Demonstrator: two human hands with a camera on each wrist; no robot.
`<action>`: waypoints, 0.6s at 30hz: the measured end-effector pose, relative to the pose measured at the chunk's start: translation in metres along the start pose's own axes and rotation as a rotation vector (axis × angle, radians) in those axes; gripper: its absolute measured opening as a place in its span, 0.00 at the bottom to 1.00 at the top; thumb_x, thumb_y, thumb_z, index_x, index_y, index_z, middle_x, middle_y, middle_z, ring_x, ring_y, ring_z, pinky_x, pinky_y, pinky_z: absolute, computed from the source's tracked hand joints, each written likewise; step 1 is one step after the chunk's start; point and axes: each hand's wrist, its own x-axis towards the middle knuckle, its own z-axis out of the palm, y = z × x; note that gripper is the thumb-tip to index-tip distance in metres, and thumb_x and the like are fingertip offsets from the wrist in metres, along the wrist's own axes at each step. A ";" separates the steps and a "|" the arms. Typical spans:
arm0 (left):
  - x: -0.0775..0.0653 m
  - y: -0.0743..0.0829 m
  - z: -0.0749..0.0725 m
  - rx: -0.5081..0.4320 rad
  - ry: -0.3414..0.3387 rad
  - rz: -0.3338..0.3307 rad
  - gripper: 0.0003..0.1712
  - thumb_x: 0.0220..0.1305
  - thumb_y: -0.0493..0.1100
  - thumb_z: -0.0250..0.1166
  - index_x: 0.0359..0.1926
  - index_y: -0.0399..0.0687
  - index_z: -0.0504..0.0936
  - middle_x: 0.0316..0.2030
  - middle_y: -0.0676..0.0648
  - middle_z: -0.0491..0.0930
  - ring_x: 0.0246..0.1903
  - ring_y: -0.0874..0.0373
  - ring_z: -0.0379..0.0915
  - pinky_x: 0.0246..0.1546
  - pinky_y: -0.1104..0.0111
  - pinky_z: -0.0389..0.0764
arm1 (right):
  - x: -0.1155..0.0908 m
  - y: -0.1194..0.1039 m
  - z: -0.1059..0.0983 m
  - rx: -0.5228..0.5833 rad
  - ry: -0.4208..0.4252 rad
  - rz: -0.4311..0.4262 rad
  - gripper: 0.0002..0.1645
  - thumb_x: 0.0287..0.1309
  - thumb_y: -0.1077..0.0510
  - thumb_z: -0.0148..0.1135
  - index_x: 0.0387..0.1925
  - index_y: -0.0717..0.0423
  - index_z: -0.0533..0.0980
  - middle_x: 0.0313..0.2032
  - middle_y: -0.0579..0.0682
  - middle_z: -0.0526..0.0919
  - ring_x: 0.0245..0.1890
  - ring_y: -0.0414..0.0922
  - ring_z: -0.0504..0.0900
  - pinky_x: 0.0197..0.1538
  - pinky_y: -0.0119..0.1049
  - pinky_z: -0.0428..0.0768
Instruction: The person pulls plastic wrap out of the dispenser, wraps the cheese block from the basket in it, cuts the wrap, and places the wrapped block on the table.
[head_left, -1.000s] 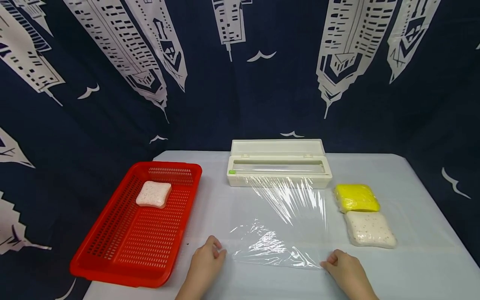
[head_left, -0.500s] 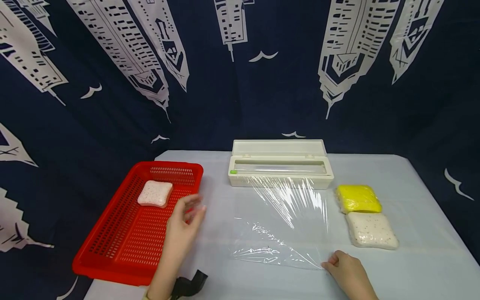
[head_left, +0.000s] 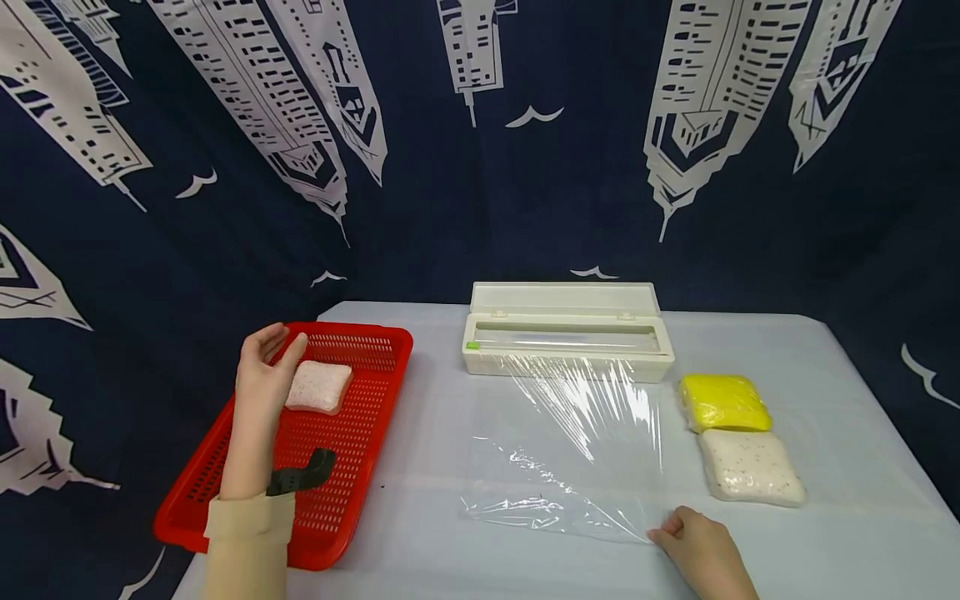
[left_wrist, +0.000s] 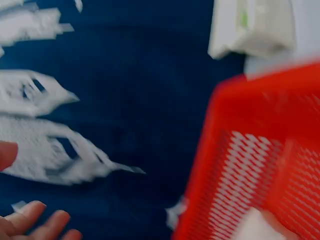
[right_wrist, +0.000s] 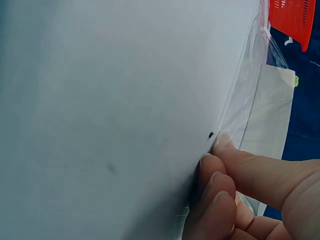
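My left hand (head_left: 262, 371) is over the upper left rim of the red plastic basket (head_left: 378, 433), fingers loosely bent with nothing between them. A white bread-slice-shaped piece (head_left: 318, 387) lies in the basket just right of that hand. At the front of the table my right hand (head_left: 693, 542) pinches the near right corner of the clear plastic wrap (head_left: 562, 467). The wrap runs back over the table to the cream wrap dispenser box (head_left: 570, 362), whose lid stands up. In the right wrist view, thumb and forefinger (right_wrist: 215, 165) grip the film's edge.
On the right of the table (head_left: 847, 400) lie a yellow wrapped block (head_left: 725, 402) and, in front of it, a white speckled wrapped piece (head_left: 752, 468). A dark blue printed curtain (head_left: 480, 208) hangs behind the table.
My left hand has let go of the wrap's near left corner and moved left and away over the basket. My right hand has stayed at the right corner.
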 end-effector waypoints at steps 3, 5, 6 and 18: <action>0.021 -0.021 -0.002 0.015 0.005 -0.040 0.38 0.70 0.52 0.58 0.73 0.41 0.56 0.72 0.41 0.61 0.72 0.48 0.56 0.70 0.53 0.63 | -0.001 0.000 0.000 0.003 -0.003 0.005 0.13 0.56 0.57 0.68 0.26 0.62 0.74 0.21 0.47 0.74 0.24 0.44 0.72 0.28 0.37 0.70; 0.034 -0.038 -0.002 0.024 0.009 -0.052 0.39 0.69 0.52 0.59 0.73 0.40 0.56 0.72 0.40 0.60 0.72 0.47 0.55 0.71 0.53 0.61 | -0.001 0.001 0.000 0.006 -0.009 0.012 0.13 0.56 0.57 0.68 0.26 0.62 0.74 0.21 0.47 0.75 0.24 0.44 0.72 0.29 0.37 0.70; 0.039 -0.047 -0.001 0.035 0.008 -0.053 0.40 0.69 0.52 0.60 0.73 0.40 0.56 0.72 0.39 0.60 0.72 0.46 0.55 0.71 0.53 0.61 | -0.001 0.001 0.000 0.006 -0.010 0.014 0.13 0.56 0.57 0.68 0.26 0.62 0.74 0.21 0.47 0.75 0.24 0.44 0.72 0.29 0.37 0.71; 0.065 -0.116 0.014 0.262 -0.091 0.015 0.39 0.65 0.41 0.65 0.71 0.33 0.58 0.69 0.28 0.58 0.69 0.34 0.51 0.70 0.44 0.56 | -0.003 -0.006 0.002 -0.036 0.033 0.003 0.12 0.55 0.59 0.68 0.25 0.60 0.73 0.19 0.46 0.74 0.22 0.44 0.71 0.28 0.38 0.70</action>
